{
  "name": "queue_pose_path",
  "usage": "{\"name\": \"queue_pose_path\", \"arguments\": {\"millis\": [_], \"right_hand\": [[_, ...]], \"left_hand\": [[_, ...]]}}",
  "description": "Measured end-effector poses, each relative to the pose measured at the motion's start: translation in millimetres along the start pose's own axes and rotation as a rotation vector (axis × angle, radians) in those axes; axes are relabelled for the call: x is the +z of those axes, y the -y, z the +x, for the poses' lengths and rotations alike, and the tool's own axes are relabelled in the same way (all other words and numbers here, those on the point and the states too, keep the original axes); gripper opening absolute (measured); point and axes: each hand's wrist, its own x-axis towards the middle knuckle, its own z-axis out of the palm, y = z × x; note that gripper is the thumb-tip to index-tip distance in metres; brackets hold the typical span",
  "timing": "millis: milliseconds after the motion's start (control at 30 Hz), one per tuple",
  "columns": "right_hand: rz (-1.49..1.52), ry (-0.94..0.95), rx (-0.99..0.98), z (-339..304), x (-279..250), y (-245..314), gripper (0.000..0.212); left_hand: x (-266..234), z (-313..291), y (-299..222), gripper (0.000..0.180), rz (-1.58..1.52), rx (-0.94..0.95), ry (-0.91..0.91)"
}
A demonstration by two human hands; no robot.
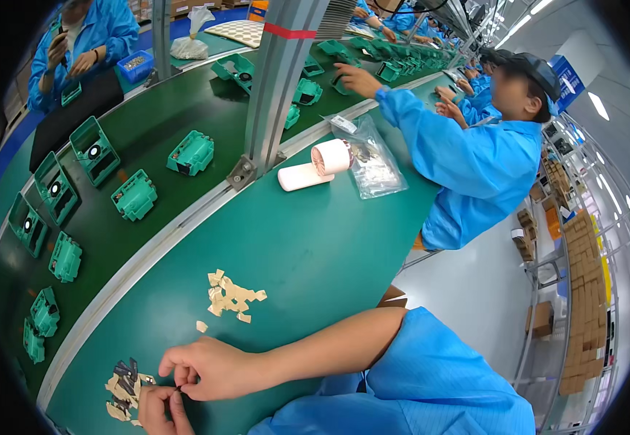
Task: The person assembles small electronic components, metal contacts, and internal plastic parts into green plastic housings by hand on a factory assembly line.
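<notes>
Low on the green bench, my right hand [217, 368] and my left hand [159, 412] meet at their fingertips. Both are closed in a pinch around a small dark piece [179, 389], mostly covered by the fingers, so its kind cannot be made out. Beside my left hand lies a heap of small black strips [122, 382] mixed with tan paper pieces [117, 412]. Farther up the bench is a loose pile of cream-coloured paper scraps [229, 296], with one single scrap [202, 327] apart from it, just above my right hand.
A metal rail [141, 261] separates the bench from a conveyor carrying several green plastic housings [191, 153]. Near a metal post [275, 94] sit a pinkish-white handheld fan [313, 168] and a clear plastic bag [376, 170]. A co-worker [474, 152] reaches over the conveyor.
</notes>
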Motion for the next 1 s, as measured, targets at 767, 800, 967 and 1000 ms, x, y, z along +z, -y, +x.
{"name": "queue_pose_path", "arguments": {"millis": [767, 800, 967, 1000], "right_hand": [[0.292, -0.162, 0.224, 8, -9, 18, 0.04], [0.287, -0.152, 0.225, 9, -7, 18, 0.04], [0.318, -0.164, 0.205, 8, -6, 12, 0.041], [0.317, -0.169, 0.2, 8, -6, 12, 0.041]], "left_hand": [[12, 19, -20, 0.025, 0.297, 0.401, -0.477], [12, 20, -15, 0.026, 0.322, 0.448, -0.477], [18, 22, -14, 0.025, 0.313, 0.412, -0.483], [18, 23, -15, 0.024, 0.292, 0.387, -0.488]]}}
